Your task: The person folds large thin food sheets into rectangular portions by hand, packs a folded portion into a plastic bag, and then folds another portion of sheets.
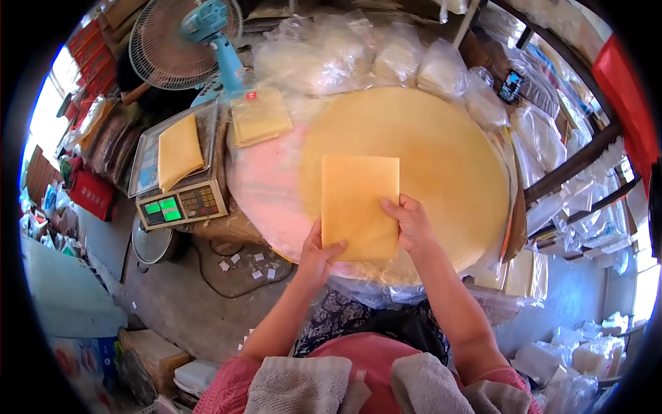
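Observation:
A rectangular yellow folded sheet (360, 203) is held up over the round table between both hands. My left hand (318, 254) grips its lower left edge, thumb on the front. On the right edge, my right hand (408, 222) pinches it with the thumb on top and fingers behind. Below it lies a large round yellow sheet (448, 172) on a pink cloth (269, 200). Another folded yellow piece (181, 152) rests on the tray of a digital scale (181, 205) to the left. A plastic-wrapped yellow packet (261, 117) lies at the table's back left.
A blue fan (207, 27) stands at the back left. Clear plastic bags (317, 58) line the table's back edge. A phone (510, 86) sits at the back right, near a metal rack (572, 165). Below the scale is a metal pot (153, 243).

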Available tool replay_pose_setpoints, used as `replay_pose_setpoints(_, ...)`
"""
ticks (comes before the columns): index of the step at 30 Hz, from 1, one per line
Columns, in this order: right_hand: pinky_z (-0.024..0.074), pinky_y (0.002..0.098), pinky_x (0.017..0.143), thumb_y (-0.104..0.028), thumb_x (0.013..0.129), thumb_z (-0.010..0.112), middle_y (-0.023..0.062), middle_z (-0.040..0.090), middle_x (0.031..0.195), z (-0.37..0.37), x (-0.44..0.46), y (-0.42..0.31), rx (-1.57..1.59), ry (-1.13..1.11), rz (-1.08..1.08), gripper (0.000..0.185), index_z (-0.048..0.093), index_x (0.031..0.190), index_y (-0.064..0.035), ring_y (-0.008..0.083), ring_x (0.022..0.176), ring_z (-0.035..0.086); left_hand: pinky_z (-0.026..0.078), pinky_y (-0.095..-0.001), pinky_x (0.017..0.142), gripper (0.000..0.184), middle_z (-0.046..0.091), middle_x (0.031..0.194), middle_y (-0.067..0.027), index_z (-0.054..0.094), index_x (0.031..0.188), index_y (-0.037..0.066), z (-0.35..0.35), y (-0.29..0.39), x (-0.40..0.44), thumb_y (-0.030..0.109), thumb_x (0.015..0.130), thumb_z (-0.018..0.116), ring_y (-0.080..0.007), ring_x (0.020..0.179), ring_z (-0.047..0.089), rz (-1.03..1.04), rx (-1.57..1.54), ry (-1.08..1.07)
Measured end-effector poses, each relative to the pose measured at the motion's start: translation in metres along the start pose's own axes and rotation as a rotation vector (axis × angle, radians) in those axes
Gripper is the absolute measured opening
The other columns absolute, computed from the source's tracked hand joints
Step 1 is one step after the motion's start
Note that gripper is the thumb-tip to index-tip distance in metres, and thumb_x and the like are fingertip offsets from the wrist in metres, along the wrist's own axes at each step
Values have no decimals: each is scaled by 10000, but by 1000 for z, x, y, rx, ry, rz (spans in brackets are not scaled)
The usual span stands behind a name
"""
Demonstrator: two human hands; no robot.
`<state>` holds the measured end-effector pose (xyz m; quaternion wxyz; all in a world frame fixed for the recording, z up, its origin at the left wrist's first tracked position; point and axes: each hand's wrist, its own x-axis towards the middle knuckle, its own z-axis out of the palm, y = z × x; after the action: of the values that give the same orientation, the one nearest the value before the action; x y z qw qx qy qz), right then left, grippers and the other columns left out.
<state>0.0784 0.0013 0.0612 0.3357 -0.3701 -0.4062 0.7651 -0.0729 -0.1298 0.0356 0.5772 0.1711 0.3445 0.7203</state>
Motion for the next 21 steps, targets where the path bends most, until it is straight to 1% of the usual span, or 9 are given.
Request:
replay_pose_setpoints(3,525,312,795,-126,924,552,122,614,1109,19,6,4,-65,-68,-30,378,468,1251,43,179,925,630,433,-299,967,652,501,1327,-97,368,1380,-6,-13,15,-3,-99,770,581,-173,1185,507,116,100,-10)
replay_pose_setpoints(7,528,328,825,-158,944,510,164,563,1226,26,-9,-15,-111,-29,2,550,278,1417,0,240,964,639,409,-295,991,781,426,1398,-107,279,1439,-3,-48,96,7,-105,719,563,-192,1248,442,506,463,140)
replay_pose_setpoints(9,536,344,825,-184,929,543,175,558,1245,12,-19,-29,-178,-5,22,494,384,1363,-6,265,950,649,420,-290,981,783,432,1392,-106,275,1442,4,-64,160,18,-114,718,548,-190,1231,459,693,533,258)
replay_pose_setpoints(11,545,347,802,-165,922,547,170,588,1192,-17,-24,-33,-194,24,15,466,412,1338,-4,254,893,662,463,-312,947,792,463,1361,-108,259,1454,40,-102,216,38,-145,729,515,-213,1178,513,832,440,294)
replay_pose_setpoints(13,549,350,788,-145,918,544,169,609,1143,-46,-32,-34,-176,60,6,435,435,1311,3,244,849,667,478,-329,930,778,497,1318,-114,277,1447,44,-142,269,52,-156,736,520,-230,1149,539,835,294,282)
replay_pose_setpoints(15,547,356,785,-123,916,532,171,621,1099,-72,-40,-31,-129,96,1,400,453,1283,15,236,820,666,487,-338,911,774,524,1282,-118,307,1434,52,-193,299,66,-170,728,536,-235,1123,559,734,205,319)
replay_pose_setpoints(17,550,352,769,-113,909,536,158,630,1063,-91,-51,-25,-106,152,28,387,465,1269,11,226,796,663,492,-350,902,773,536,1263,-118,326,1423,58,-256,311,80,-177,718,539,-242,1115,563,555,304,444)
replay_pose_setpoints(18,552,351,762,-108,905,538,151,634,1045,-98,-56,-22,-95,180,41,381,470,1262,10,221,784,661,494,-356,898,773,542,1254,-118,336,1418,61,-270,314,85,-181,713,541,-245,1111,565,465,353,505)
replay_pose_setpoints(21,555,349,743,-107,901,542,148,632,1034,-118,-71,-15,-110,220,90,383,472,1260,10,217,774,659,501,-364,869,771,554,1230,-112,367,1402,74,-256,313,83,-184,697,545,-254,1084,574,448,315,545)
